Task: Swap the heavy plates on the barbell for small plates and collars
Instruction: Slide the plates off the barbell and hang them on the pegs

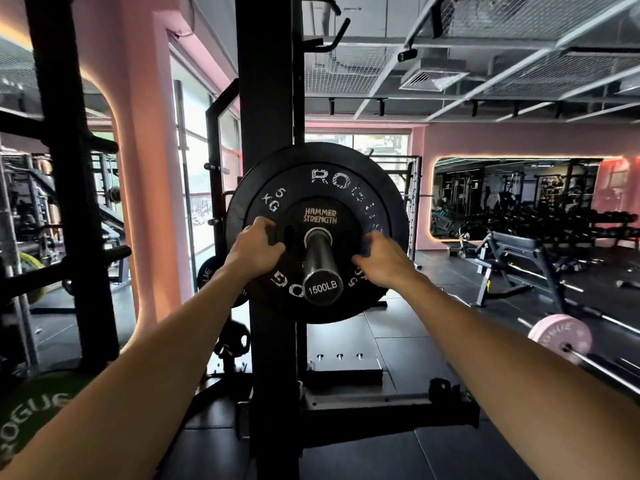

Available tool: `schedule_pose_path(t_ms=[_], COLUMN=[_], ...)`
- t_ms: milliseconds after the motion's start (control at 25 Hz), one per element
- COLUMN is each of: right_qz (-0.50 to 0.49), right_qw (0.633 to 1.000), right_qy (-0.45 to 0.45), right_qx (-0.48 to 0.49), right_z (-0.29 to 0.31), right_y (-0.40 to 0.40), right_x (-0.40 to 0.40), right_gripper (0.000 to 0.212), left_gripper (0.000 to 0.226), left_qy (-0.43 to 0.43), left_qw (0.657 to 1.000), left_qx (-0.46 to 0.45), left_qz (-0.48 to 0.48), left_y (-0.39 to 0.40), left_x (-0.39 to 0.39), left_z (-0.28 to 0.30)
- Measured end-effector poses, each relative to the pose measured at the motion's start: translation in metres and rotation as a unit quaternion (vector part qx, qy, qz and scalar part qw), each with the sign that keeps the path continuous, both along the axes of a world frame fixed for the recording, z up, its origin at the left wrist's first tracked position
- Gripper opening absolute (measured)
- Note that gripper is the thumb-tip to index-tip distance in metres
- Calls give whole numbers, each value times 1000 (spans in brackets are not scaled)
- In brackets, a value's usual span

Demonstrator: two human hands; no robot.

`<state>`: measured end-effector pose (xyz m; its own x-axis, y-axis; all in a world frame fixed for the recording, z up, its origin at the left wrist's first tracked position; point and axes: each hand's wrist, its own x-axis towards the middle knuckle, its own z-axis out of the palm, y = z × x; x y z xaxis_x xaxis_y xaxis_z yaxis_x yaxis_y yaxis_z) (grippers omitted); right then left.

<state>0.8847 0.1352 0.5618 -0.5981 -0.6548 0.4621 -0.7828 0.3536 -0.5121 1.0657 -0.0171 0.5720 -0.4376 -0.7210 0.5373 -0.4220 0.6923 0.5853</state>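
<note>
The barbell sleeve points at me, its end cap marked 1500LB. On it sits a small black Hammer Strength plate in front of a larger black 5 KG Rogue plate. My left hand grips the small plate's left edge, fingers curled into a slot. My right hand curls round its right edge. No collar shows on the sleeve.
The black rack upright stands right behind the plates. A green Rogue plate lies at the bottom left. A pink plate on another bar lies on the floor at right, with a bench beyond it.
</note>
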Motion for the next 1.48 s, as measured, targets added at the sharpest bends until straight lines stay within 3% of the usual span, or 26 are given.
schedule_pose_path(t_ms=[320,520,640,800,1000,1200,1480], right_qz=[-54,-60,-47,-6,-13,-12,17], right_qw=[999,998,998,998,999,997,996], right_qy=[-1,19,17,-1,5,44,44], right_qx=[7,-30,-43,-59,-52,-60,-79], right_z=[-2,-5,-5,-2,-3,-6,-4], right_y=[-100,-119,-119,-103,-58,3,73], right_x=[-57,-67,-65,-58,-32,11,63], right_gripper=[53,43,43,39,40,36,30], left_gripper=[52,49,54,56,60,50,27], left_qy=[-28,-47,-45,-15,-36,-52,-10], left_qw=[1000,996,997,1000,999,992,993], left_qx=[2,-76,-63,-15,-23,-99,-104], left_qz=[4,20,10,-19,0,62,56], left_y=[-93,-104,-100,-87,-54,9,88], left_x=[-75,-92,-94,-79,-46,-2,54], left_z=[-9,-8,-6,-6,-10,-14,-19])
